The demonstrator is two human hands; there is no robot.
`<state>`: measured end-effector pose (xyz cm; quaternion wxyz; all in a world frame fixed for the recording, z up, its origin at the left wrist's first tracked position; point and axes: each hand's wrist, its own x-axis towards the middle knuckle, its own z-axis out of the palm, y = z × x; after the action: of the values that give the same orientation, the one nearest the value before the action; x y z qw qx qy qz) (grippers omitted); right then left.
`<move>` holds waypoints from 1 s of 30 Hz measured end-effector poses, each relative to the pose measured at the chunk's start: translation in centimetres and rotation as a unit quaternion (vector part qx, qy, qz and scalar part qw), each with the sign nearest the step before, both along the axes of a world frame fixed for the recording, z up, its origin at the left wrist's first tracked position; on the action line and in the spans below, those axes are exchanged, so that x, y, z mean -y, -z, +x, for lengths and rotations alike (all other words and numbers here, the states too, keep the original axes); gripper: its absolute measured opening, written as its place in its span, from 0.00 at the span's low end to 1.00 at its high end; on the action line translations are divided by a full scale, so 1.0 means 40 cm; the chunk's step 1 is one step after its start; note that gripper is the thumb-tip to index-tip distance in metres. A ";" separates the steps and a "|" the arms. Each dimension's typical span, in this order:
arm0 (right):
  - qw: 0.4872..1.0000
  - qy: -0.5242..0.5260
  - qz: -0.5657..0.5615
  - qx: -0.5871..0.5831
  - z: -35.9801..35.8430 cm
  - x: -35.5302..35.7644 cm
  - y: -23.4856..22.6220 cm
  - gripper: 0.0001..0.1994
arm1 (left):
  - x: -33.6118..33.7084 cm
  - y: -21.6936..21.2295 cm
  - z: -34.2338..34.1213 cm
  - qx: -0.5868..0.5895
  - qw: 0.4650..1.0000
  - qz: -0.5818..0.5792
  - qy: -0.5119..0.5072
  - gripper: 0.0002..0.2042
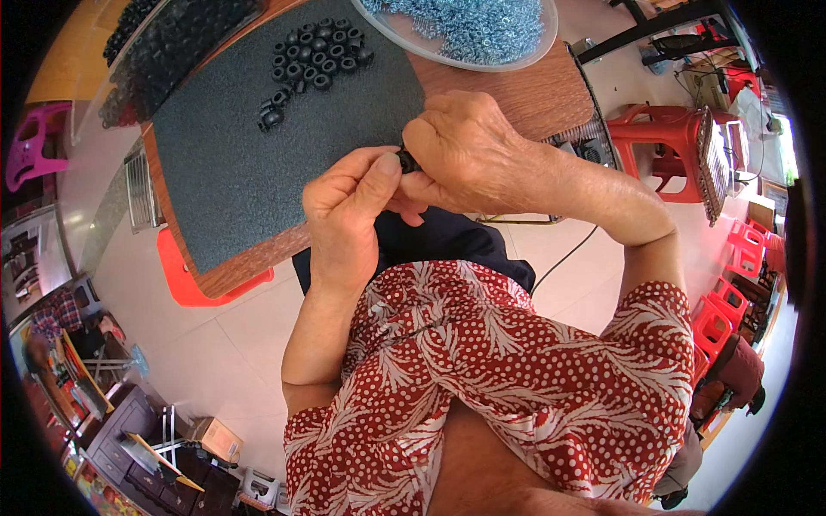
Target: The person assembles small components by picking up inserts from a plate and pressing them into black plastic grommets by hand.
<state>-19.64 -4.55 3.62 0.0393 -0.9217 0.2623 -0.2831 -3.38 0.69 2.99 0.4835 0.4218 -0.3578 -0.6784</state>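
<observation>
My left hand (348,206) and my right hand (477,155) meet over the near edge of the table. Between their fingertips is a small round black plastic part (408,161), mostly hidden by the fingers. The left thumb presses against it, while the right fingers curl round its other side. Beyond the hands, a pile of loose black ring-shaped parts (320,56) lies on a dark textured mat (232,189). A few more black parts (272,113) sit a little nearer than the pile.
A clear container (181,56) heaped with black parts stands at the far left. At the far edge, a round white tub (552,34) holds many tiny bluish metallic pieces. The wooden table (551,95) shows beside the mat. Red stools (654,155) stand to the right; other people are in the background.
</observation>
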 end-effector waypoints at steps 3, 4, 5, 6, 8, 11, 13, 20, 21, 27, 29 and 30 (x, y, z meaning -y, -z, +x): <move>0.999 -0.014 0.021 -0.033 -0.001 -0.002 -0.001 0.13 | -0.005 0.001 -0.003 -0.015 1.000 0.001 -0.010 0.12; 0.999 -0.014 0.021 -0.033 -0.001 -0.002 -0.001 0.13 | -0.006 0.002 -0.004 -0.019 1.000 -0.003 -0.014 0.12; 0.999 -0.019 0.023 -0.026 -0.001 -0.002 0.000 0.13 | -0.008 0.002 -0.005 -0.019 1.000 -0.002 -0.014 0.12; 0.999 -0.024 0.025 -0.019 -0.001 -0.003 0.001 0.13 | -0.011 0.001 -0.006 -0.012 1.000 -0.003 -0.020 0.12; 0.999 -0.031 0.016 -0.029 0.001 -0.005 0.002 0.13 | -0.015 0.000 -0.009 -0.005 1.000 -0.004 -0.026 0.12; 0.998 -0.054 -0.008 -0.045 -0.001 -0.012 0.002 0.12 | -0.020 -0.001 -0.017 0.002 0.999 0.002 -0.040 0.11; 0.996 -0.068 -0.023 -0.049 -0.004 -0.015 0.005 0.12 | -0.020 0.005 -0.021 0.011 1.000 -0.012 -0.027 0.11; 0.994 -0.084 -0.034 -0.057 -0.005 -0.005 -0.003 0.12 | -0.017 0.002 -0.018 -0.003 0.999 -0.019 -0.032 0.11; 0.995 -0.083 -0.027 -0.052 -0.008 0.000 -0.003 0.12 | -0.013 0.000 -0.018 -0.009 1.000 -0.016 -0.023 0.12; 0.996 -0.043 -0.035 -0.064 -0.006 0.010 -0.002 0.13 | -0.025 0.004 -0.002 0.066 0.997 -0.026 -0.021 0.13; 0.996 -0.043 -0.074 -0.040 0.001 0.026 -0.022 0.14 | -0.025 0.003 0.009 0.091 0.994 -0.045 -0.031 0.14; 0.993 -0.040 -0.106 -0.017 0.005 0.035 -0.033 0.15 | -0.022 0.001 0.017 0.093 0.993 -0.043 -0.060 0.14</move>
<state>-19.44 -5.94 4.96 -0.0520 -0.9350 0.1945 -0.2921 -2.71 1.56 2.93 0.5054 0.4829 -0.4042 -0.5900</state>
